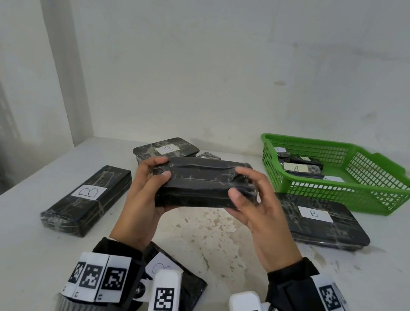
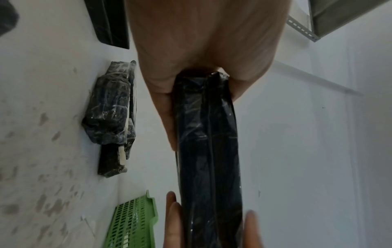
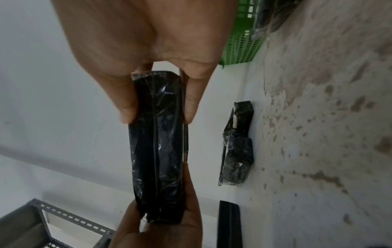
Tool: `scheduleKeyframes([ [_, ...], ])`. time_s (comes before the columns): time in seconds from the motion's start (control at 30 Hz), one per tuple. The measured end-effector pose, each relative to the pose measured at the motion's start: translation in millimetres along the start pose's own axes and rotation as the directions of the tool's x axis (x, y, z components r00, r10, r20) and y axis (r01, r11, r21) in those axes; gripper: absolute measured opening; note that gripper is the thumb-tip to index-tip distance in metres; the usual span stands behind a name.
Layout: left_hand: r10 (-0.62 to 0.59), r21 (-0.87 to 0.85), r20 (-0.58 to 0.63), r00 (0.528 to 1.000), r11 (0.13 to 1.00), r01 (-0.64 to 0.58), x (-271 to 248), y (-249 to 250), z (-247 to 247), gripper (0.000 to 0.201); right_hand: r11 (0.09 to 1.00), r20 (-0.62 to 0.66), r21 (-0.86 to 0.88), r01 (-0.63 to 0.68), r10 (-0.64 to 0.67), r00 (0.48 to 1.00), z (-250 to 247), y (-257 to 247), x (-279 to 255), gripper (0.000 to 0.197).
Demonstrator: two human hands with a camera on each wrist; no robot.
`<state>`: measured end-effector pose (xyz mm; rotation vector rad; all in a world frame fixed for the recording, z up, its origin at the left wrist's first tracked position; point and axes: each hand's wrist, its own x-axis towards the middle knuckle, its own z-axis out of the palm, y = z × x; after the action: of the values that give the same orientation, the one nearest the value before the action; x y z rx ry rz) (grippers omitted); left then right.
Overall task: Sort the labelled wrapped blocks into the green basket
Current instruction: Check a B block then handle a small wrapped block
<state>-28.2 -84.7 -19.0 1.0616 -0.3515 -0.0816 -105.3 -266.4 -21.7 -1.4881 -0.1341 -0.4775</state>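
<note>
Above the middle of the table I hold a black wrapped block (image 1: 201,182) level by its two ends. My left hand (image 1: 160,169) grips the left end and my right hand (image 1: 240,184) grips the right end, thumbs toward me. The face turned to me shows only a tape seam; no label is visible. In the wrist views the block (image 2: 207,151) (image 3: 157,151) runs lengthwise between both hands. The green basket (image 1: 371,198) stands at the right rear and holds several blocks, one labelled A (image 1: 296,168).
Blocks labelled B lie on the white table (image 1: 216,232): one at the left (image 1: 88,198), one at the right in front of the basket (image 1: 318,220), one at the back (image 1: 166,148). Another labelled block (image 1: 185,287) lies under my left wrist. A wall stands behind.
</note>
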Motion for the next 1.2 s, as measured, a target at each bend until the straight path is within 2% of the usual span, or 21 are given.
scheduleKeyframes([
  [0.1,0.074,0.029,0.032,0.997,0.997,-0.075,-2.2,-1.0,0.4,0.028,0.984,-0.017,0.167,-0.065,0.069,0.997,-1.5,-3.6,1.9,0.044],
  [0.2,0.115,0.072,0.074,0.991,0.99,-0.12,-3.3,-3.1,0.6,0.037,0.956,-0.006,0.253,-0.152,0.159,0.987,-1.7,-3.9,3.1,0.04],
  [0.27,0.099,0.074,0.09,0.991,0.992,-0.106,-3.0,-3.7,-0.3,0.049,0.952,-0.024,0.272,-0.139,0.151,0.988,-1.8,-2.2,3.0,0.045],
  [0.37,0.016,0.058,0.085,0.996,0.998,-0.021,-3.6,-3.6,2.1,0.066,0.954,-0.064,0.288,-0.08,0.103,0.993,-3.9,-3.0,2.1,0.051],
  [0.43,-0.006,0.083,0.083,0.997,0.997,-0.001,-4.9,-2.9,5.3,0.057,0.955,-0.064,0.29,-0.063,0.085,0.994,-4.8,-3.4,2.9,0.051],
  [0.53,-0.003,0.156,0.068,0.998,0.988,-0.008,-4.2,-4.7,5.0,0.033,0.96,-0.069,0.274,-0.06,0.081,0.994,-5.7,-2.0,4.0,0.045],
  [0.63,-0.008,0.183,0.056,0.998,0.983,-0.003,-4.4,-4.2,3.5,0.031,0.97,-0.073,0.236,-0.055,0.074,0.995,-8.7,-0.1,4.2,0.041],
  [0.7,-0.009,0.184,0.073,0.997,0.983,-0.004,-4.4,-3.6,2.9,0.034,0.974,-0.077,0.217,-0.061,0.079,0.994,-11.3,1.3,4.1,0.046],
  [0.8,-0.057,0.148,0.075,0.996,0.988,0.046,-4.5,-3.2,3.7,0.065,0.978,-0.109,0.196,-0.076,0.099,0.989,-13.8,2.2,4.4,0.051],
  [0.83,-0.068,0.128,0.056,0.996,0.99,0.06,-4.0,-3.7,4.1,0.068,0.979,-0.116,0.19,-0.076,0.099,0.988,-14.0,2.1,4.7,0.051],
  [0.97,-0.026,0.149,-0.034,0.999,0.988,0.031,0.3,-3.8,1.8,0.034,0.984,-0.086,0.168,-0.064,0.079,0.993,-12.8,2.0,4.8,0.044],
  [1.13,-0.034,0.173,0.024,0.999,0.984,0.03,-0.7,-3.0,0.4,0.022,0.986,-0.122,0.135,-0.095,0.112,0.986,-12.4,4.0,5.0,0.033],
  [1.17,-0.056,0.162,0.051,0.997,0.986,0.047,-1.4,-2.5,0.7,0.022,0.987,-0.143,0.132,-0.09,0.109,0.984,-13.5,4.3,5.4,0.033],
  [1.2,-0.085,0.144,0.085,0.993,0.987,0.073,-2.4,-1.3,1.4,0.031,0.988,-0.156,0.129,-0.086,0.106,0.982,-14.7,4.6,5.6,0.033],
])
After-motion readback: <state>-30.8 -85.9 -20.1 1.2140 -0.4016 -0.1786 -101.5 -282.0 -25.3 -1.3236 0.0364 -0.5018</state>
